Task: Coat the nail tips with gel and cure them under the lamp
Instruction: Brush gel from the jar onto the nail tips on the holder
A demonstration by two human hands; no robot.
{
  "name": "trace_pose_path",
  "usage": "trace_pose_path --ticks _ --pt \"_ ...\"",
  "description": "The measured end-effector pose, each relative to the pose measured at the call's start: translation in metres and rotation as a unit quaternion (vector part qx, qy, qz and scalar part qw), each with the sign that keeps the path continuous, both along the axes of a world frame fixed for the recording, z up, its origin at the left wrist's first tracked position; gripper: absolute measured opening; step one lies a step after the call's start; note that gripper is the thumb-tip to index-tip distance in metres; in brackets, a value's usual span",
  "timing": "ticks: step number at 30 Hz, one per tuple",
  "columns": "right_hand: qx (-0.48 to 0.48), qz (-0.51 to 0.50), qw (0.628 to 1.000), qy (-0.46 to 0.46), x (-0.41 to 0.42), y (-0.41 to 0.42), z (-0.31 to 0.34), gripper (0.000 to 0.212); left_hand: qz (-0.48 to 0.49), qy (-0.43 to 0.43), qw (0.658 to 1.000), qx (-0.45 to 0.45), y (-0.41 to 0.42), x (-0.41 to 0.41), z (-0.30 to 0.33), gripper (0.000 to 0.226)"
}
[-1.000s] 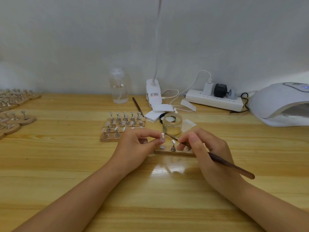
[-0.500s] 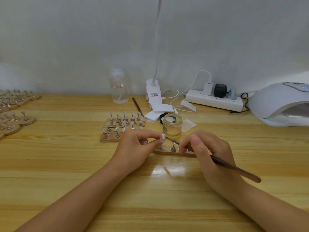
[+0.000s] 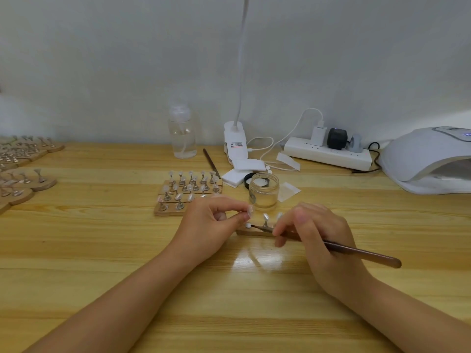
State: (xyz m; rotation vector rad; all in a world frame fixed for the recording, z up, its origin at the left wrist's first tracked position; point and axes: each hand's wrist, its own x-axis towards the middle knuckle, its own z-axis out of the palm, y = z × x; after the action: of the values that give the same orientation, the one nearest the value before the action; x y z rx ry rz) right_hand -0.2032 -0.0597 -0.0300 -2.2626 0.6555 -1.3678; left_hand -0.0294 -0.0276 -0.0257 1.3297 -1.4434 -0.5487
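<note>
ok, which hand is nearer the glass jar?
Right, narrowly. The right hand sits just below and right of the glass jar, gripping the brush. The left hand is lower left, pinching a nail tip.

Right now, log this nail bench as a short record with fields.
left hand: pinches a nail tip between thumb and forefinger
right hand: holds the gel brush, bristles near a white tip on the wooden holder strip
glass jar: open, behind the strip
curing lamp: far right
tip racks: left of jar
</note>
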Motion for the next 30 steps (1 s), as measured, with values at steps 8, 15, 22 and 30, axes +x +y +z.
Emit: trace_pose_path --ticks 8,15,22,30 --pt "-0.007 -0.021 1.0 0.007 0.0011 -0.0012 -0.0008 0.041 0.011 0.0 1.0 0.007 -0.0011 0.0 -0.0005 0.023" --pt "-0.003 -0.03 0.999 0.024 0.0027 -0.0015 -0.0002 0.036 0.003 -0.003 1.0 0.017 0.0006 0.0005 0.0015 0.02" --pt "0.007 -0.015 1.0 -0.002 0.0014 -0.0014 0.0009 0.034 0.01 -0.011 1.0 0.021 0.0008 0.0004 0.0014 0.018" --pt "-0.017 -0.017 1.0 -0.018 0.0002 -0.0012 -0.0009 0.041 0.01 -0.01 1.0 0.024 0.0005 0.0002 0.0004 0.018"
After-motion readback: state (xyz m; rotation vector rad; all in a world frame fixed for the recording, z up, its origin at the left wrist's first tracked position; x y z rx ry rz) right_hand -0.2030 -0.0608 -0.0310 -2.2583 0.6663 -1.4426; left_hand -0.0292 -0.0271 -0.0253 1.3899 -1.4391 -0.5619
